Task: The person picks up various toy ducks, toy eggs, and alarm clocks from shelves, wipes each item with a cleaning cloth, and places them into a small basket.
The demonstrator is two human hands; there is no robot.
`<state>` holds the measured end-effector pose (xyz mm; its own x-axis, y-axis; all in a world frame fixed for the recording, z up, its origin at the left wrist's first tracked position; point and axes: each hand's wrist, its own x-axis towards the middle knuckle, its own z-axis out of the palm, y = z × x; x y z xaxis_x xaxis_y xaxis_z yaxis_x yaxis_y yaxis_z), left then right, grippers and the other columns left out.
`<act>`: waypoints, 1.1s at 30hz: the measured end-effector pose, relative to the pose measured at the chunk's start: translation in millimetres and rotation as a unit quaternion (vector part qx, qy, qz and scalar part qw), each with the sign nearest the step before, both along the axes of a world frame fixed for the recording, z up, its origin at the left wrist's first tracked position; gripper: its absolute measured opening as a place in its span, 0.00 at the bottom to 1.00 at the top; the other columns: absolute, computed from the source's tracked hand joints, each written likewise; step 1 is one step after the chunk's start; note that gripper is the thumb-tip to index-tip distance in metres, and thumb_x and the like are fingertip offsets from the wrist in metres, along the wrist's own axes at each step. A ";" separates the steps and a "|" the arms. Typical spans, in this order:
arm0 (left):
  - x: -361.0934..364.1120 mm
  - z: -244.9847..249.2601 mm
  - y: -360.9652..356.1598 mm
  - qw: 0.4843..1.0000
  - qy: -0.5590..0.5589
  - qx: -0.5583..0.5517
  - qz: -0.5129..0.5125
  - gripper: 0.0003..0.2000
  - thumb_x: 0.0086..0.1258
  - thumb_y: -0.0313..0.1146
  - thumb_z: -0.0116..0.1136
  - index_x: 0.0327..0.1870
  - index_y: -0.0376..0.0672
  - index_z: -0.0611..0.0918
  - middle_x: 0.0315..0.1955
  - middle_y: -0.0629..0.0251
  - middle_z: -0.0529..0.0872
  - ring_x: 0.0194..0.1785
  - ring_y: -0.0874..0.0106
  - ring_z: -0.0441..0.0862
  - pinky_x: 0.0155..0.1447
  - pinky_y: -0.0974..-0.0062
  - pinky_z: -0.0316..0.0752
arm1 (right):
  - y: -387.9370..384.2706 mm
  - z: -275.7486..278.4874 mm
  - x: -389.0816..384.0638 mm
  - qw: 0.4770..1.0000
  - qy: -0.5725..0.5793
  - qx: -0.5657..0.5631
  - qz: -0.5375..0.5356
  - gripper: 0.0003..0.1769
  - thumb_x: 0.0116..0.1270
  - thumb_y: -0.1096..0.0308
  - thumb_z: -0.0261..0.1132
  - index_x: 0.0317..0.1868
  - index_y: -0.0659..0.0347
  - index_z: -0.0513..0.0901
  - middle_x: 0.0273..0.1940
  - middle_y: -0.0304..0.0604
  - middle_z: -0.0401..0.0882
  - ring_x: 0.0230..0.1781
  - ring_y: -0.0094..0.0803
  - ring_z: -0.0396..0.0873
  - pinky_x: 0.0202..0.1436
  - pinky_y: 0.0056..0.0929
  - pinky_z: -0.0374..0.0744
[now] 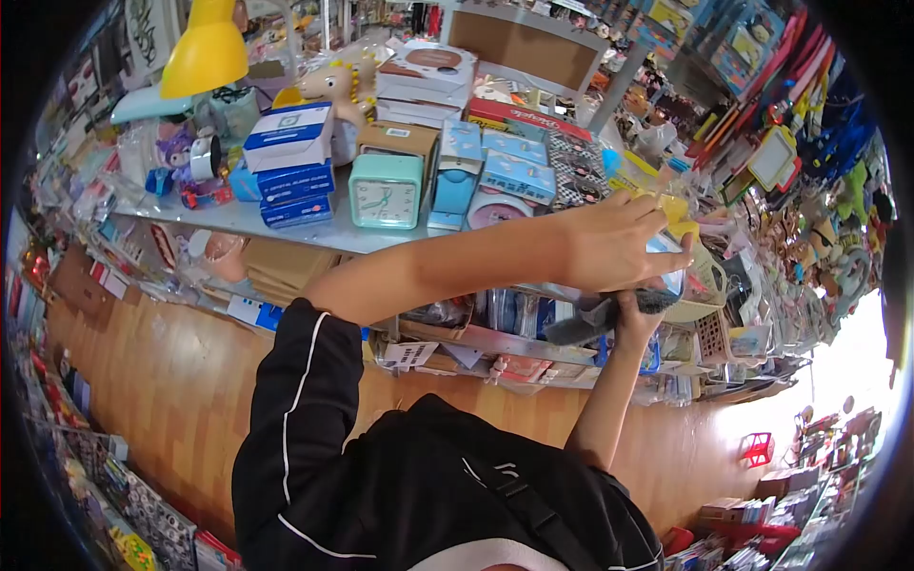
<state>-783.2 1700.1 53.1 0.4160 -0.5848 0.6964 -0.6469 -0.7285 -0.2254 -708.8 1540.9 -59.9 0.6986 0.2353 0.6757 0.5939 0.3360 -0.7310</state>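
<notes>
My left arm reaches across the shelf to the right, and my left hand (614,246) has its fingers bent around the top of a pale blue-and-white item (674,282), mostly hidden. Just below, my right hand (636,322) is closed on a fuzzy dark grey cloth (583,324), which lies against that item's lower side. Left of the hands stand a mint-green square alarm clock (386,192), a round pink clock (499,211) partly behind my forearm, and light blue clock boxes (517,176).
Dark blue alarm clock boxes (295,195), a yellow lamp (205,49) and a dinosaur figure (338,90) stand on the left shelf. A cream basket (700,295) is beside my hands. Hanging goods crowd the right. Wooden flooring (162,381) lies below.
</notes>
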 end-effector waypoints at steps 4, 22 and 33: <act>-12.6 -19.3 1.2 0.966 0.075 -0.223 -0.107 0.33 0.55 0.44 0.59 0.61 0.43 0.62 0.50 0.54 0.69 0.52 0.60 0.66 0.55 0.65 0.61 | 9.4 5.3 -34.7 0.999 0.019 0.039 0.011 0.42 0.47 0.56 0.71 0.57 0.66 0.60 0.51 0.43 0.66 0.50 0.31 0.68 0.54 0.29 0.67; -135.6 -167.4 57.5 0.585 0.343 -0.734 -0.037 0.17 0.68 0.43 0.45 0.43 0.36 0.76 0.34 0.66 0.79 0.40 0.80 0.72 0.44 0.79 0.68 | 110.8 3.8 -158.6 0.881 0.370 0.132 0.264 0.57 0.49 0.26 0.44 0.66 0.65 0.44 0.62 0.48 0.54 0.61 0.37 0.57 0.64 0.35 0.56; -191.9 -160.2 87.7 0.391 0.237 -0.863 -0.214 0.31 0.65 0.59 0.27 0.57 0.41 0.64 0.49 0.58 0.73 0.51 0.67 0.73 0.52 0.69 0.71 | 142.1 -26.0 -235.4 0.913 0.198 -0.125 0.333 0.64 0.42 0.23 0.46 0.66 0.64 0.35 0.63 0.46 0.53 0.60 0.35 0.58 0.63 0.33 0.56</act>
<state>-975.1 1787.8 -107.1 0.8591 0.4999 0.1100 -0.4632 0.6678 0.5826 -944.3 1683.0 -85.9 0.5232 0.8091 0.2677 -0.0095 0.3196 -0.9475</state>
